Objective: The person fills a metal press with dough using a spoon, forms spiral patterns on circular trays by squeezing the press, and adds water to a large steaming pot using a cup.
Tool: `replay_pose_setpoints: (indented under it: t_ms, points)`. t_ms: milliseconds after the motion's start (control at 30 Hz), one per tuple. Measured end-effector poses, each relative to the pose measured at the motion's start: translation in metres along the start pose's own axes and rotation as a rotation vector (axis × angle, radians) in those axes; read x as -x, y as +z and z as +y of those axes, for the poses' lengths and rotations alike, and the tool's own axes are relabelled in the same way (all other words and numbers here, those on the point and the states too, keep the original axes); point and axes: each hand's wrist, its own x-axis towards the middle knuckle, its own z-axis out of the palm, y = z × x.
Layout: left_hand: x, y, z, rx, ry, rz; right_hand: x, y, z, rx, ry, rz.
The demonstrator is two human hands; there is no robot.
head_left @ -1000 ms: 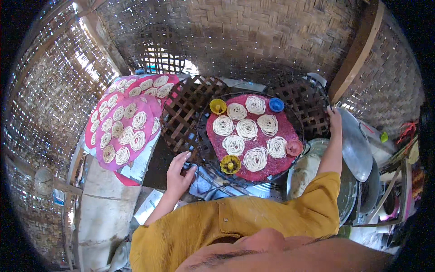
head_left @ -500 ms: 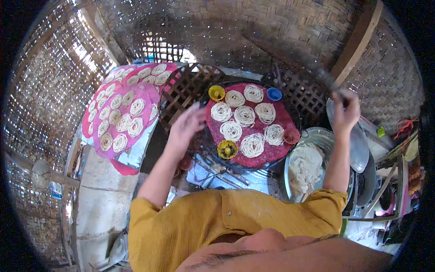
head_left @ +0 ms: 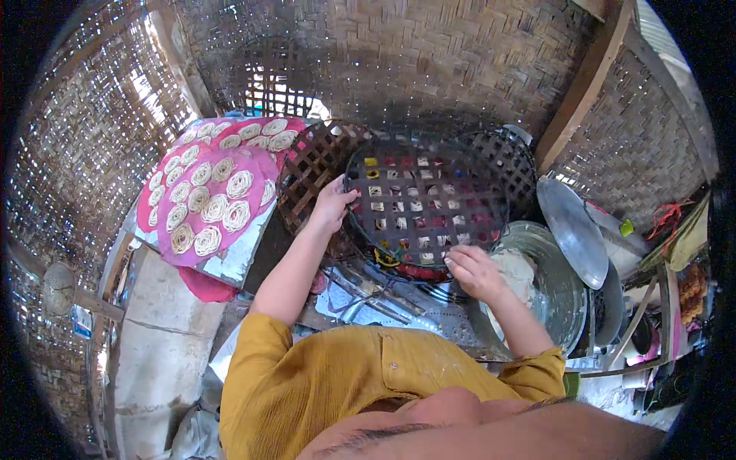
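A dark round lattice tray (head_left: 429, 201) of woven strips lies level over the red cloth (head_left: 418, 271) in front of me. Through its square gaps show pale nests of thin strands, with bits of yellow and blue cups. At the tray's left rim, my left hand (head_left: 334, 204) is closed on the edge, thumb on top. My right hand (head_left: 477, 274) grips the near right rim with bent fingers. One yellow cup (head_left: 386, 257) partly shows under the near edge. To the right of my right hand, a wide metal basin (head_left: 563, 307) holds pale dough (head_left: 512, 277).
Pink cloths (head_left: 172, 230) bearing several pale strand nests (head_left: 215, 208) cover a table on the left. Other lattice trays (head_left: 303, 180) stand behind my left hand and at the back right. A grey metal lid (head_left: 573, 230) leans beside the basin. Woven walls (head_left: 429, 54) enclose the space.
The lattice tray now covers the red cloth and its nests, which were exposed before. My right hand has come down from the upper right; my left hand has moved onto the tray's rim.
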Motion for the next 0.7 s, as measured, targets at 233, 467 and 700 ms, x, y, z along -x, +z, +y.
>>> replay_pose_setpoints:
  t_ms: [233,467,700]
  points:
    - [-0.006,-0.009,-0.023,-0.081,-0.06,0.06,0.011,0.016,-0.013,-0.056,0.09,-0.093]
    - [-0.002,-0.005,-0.024,-0.212,-0.093,0.106,0.022,0.028,-0.021,-0.031,0.126,-0.13]
    - [0.003,-0.012,-0.023,-0.434,0.037,0.242,0.016,0.017,-0.029,-0.161,0.256,-0.038]
